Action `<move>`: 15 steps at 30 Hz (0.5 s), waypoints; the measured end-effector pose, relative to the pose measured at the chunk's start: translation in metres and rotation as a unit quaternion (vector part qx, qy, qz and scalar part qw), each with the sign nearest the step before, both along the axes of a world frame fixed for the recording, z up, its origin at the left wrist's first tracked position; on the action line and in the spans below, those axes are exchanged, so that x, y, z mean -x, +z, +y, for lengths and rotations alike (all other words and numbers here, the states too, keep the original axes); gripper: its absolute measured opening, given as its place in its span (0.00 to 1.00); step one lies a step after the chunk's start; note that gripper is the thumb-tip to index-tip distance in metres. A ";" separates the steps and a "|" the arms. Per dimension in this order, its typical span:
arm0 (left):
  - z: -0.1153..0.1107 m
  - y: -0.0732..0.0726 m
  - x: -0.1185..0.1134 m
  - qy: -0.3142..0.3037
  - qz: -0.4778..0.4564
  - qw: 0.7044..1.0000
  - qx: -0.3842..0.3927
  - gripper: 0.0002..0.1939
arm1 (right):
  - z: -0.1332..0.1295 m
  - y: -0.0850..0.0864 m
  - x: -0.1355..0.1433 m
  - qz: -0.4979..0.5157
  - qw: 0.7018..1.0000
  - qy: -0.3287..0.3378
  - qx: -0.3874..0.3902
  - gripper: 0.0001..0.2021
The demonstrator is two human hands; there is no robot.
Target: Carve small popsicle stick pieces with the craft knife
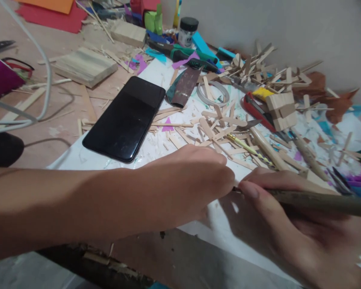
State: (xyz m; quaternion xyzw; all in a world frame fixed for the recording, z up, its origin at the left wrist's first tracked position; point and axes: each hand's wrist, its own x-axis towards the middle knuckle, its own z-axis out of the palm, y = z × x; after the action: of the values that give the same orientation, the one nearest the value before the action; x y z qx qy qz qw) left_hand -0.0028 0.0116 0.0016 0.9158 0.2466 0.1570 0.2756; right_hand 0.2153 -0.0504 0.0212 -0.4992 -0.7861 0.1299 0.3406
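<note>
My left hand (pixel 195 180) reaches across the front of the work surface, its fingers curled closed with the back of the hand towards me. Whatever it may hold is hidden behind the knuckles. Close beside it, my right hand (pixel 276 200) grips a tool with a thick greenish-brown handle (pixel 321 202). A short dark metal part of that tool shows between thumb and left fist; the working end is out of sight. Under both hands lies a white paper sheet (pixel 210 237). Just beyond the left hand rests a black phone (pixel 128 120).
Craft sticks (pixel 219 124) lie scattered behind my hands, with a roll of tape (pixel 213 93), a red cutter (pixel 257 112) and green-handled pliers (pixel 192 56). Wooden blocks (pixel 86 66) and a white cable (pixel 46 68) are at the left. The table's edge (pixel 108 265) runs along the front.
</note>
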 end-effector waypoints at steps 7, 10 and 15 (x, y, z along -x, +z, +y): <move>0.004 0.006 -0.002 -0.039 0.035 0.998 -0.034 0.11 | 0.001 -0.002 -0.004 -0.004 1.000 0.030 0.009 0.08; 0.002 0.005 -0.003 -0.013 0.050 0.998 -0.035 0.11 | 0.001 -0.004 -0.008 -0.012 1.000 -0.002 0.004 0.09; 0.002 0.010 -0.005 -0.011 0.079 0.997 0.007 0.08 | -0.002 -0.006 -0.009 -0.006 0.999 -0.043 -0.001 0.07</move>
State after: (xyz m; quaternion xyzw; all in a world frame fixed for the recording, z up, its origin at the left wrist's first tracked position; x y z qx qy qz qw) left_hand 0.0018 0.0136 0.0120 0.9259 0.2591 0.0791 0.2632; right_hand 0.2244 -0.0522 0.0149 -0.5327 -0.7662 0.1117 0.3415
